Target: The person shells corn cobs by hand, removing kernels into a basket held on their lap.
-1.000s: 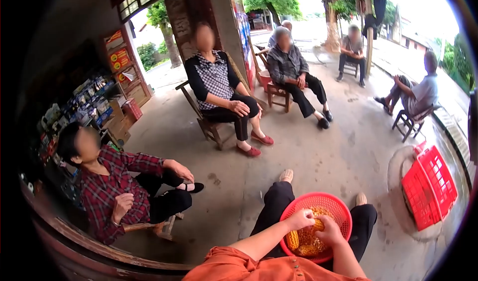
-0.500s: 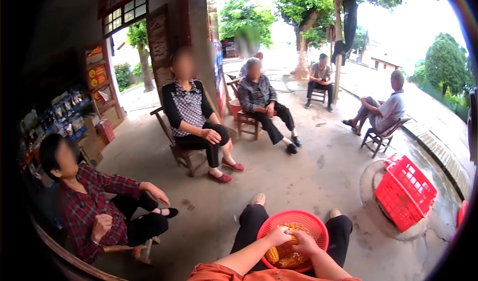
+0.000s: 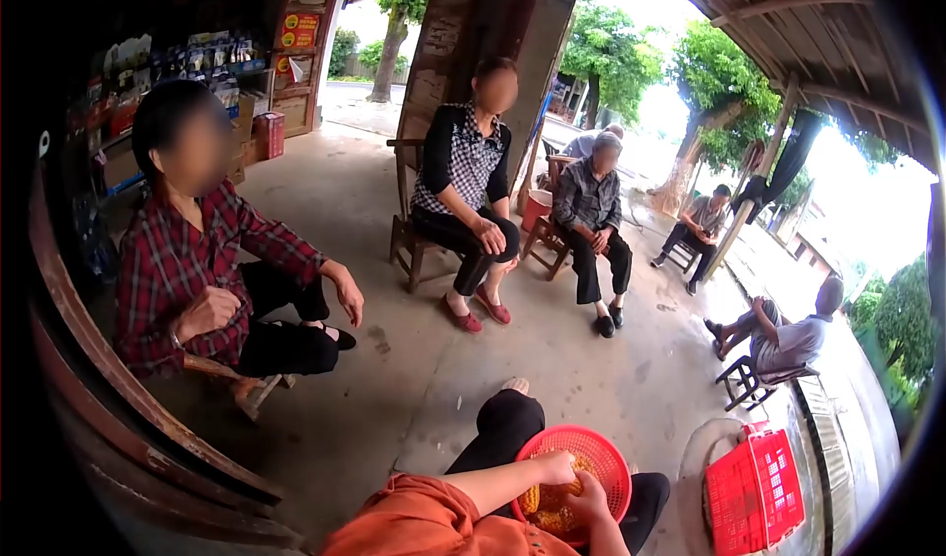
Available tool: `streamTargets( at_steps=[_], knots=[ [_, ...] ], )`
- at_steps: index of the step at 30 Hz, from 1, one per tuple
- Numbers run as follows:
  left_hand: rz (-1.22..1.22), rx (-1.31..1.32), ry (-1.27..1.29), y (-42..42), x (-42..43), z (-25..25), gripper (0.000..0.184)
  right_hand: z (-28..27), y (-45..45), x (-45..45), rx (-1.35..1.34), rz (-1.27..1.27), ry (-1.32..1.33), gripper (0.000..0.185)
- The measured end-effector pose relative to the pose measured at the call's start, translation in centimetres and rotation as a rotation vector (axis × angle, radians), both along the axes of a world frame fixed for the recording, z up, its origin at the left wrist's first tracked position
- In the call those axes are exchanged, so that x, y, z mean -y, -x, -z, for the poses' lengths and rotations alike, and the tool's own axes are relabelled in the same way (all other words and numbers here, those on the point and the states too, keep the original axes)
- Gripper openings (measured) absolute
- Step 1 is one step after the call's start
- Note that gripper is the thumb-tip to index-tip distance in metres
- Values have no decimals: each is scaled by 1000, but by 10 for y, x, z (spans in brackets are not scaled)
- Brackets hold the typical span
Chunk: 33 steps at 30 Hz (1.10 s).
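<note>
A round red plastic basket sits between the legs, with yellow corn cobs and loose kernels inside. Over it, my left hand is closed on one end of a corn cob. My right hand wraps round the same cob from the right side. The two hands are close together, and most of the held cob is hidden behind the fingers.
A red crate stands on the floor at the right. A person in a plaid shirt sits at the left; several other people sit on chairs further off. Shelves with goods are at the back left.
The view has turned and tilted, so the seated people and the crate appear shifted and slanted. Both hands stay together on the cob over the basket.
</note>
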<state>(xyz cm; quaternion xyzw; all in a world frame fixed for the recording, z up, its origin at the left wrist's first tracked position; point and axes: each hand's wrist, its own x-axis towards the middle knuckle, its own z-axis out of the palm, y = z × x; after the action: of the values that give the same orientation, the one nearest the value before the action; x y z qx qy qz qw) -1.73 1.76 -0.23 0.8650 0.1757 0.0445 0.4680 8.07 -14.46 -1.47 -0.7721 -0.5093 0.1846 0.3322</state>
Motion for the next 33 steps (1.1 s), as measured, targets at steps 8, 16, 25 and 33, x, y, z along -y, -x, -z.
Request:
streamTargets(
  at_steps=[8, 16, 25, 33],
  knots=[
    [-24, 67, -38, -7, -1, 19, 31, -6, 7, -4, -48, 51, 21, 51],
    [55, 373, 700, 17, -65, -60, 15, -29, 12, 5, -174, 232, -99, 53],
    [-333, 731, 1115, 182, -186, -71, 17, -15, 7, 4, 140, 315, 9, 46],
    [-483, 739, 1240, 193, -202, 14, 16, -24, 12, -6, 182, 361, 88, 57]
  ],
)
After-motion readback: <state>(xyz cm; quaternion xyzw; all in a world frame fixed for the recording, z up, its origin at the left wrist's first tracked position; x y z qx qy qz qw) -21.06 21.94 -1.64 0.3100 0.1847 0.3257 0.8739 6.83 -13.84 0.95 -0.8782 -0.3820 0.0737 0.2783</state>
